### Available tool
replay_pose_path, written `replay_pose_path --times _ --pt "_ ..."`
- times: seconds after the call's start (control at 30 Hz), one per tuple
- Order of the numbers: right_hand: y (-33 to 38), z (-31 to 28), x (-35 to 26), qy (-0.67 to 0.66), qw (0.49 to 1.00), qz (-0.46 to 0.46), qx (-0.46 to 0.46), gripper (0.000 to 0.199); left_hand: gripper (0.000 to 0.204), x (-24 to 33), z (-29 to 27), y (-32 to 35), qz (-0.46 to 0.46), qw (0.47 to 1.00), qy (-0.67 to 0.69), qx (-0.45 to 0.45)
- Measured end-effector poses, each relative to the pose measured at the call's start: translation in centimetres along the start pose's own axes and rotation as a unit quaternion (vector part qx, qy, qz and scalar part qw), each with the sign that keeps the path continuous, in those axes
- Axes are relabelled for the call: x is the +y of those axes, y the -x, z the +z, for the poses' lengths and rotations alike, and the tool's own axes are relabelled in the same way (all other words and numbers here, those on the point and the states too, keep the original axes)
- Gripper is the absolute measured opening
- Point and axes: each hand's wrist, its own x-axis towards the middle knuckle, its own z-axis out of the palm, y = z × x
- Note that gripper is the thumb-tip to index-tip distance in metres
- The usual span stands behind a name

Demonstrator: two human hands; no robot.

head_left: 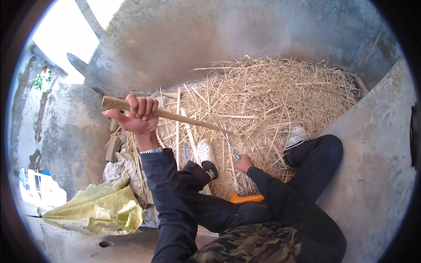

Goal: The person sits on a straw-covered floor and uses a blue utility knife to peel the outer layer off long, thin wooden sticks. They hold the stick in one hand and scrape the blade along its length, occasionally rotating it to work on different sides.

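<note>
My left hand (141, 116) is raised with its fingers wrapped round a wooden stick (188, 120), close to the thick, square-cut end. The stick tapers as it slants down to the right over the shavings. Lower and to the right, my right hand (244, 163) is closed on the metal handle of a long, thin-bladed knife (228, 142). Its blade points up and to the left and crosses the stick near the narrow end. Whether the edge touches the wood, I cannot tell.
A heap of pale shavings and strips (280, 92) lies against the concrete wall (184, 39). My feet in white clogs (206, 152) rest among it. An orange plastic piece (247, 198) shows by my legs. At the left lies a torn yellow woven sack (101, 208).
</note>
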Motion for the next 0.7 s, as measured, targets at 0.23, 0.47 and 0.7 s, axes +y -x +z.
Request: replay_pose_path --times 0.23,0.47,0.7 --pt "-6.1 0.9 10.5 0.267 0.96 -0.053 -0.058 0.02 0.065 0.3 1.0 -0.8 0.055 0.989 -0.078 0.112" --pt "2.2 -5.0 3.0 -0.244 0.925 0.205 -0.206 0.015 0.062 8.2 4.2 -1.4 0.187 0.922 -0.234 0.247" --pt "17.5 -14.7 -5.3 -0.218 0.975 0.027 -0.022 0.034 0.067 22.8 15.3 -3.4 0.277 0.862 -0.354 0.235"
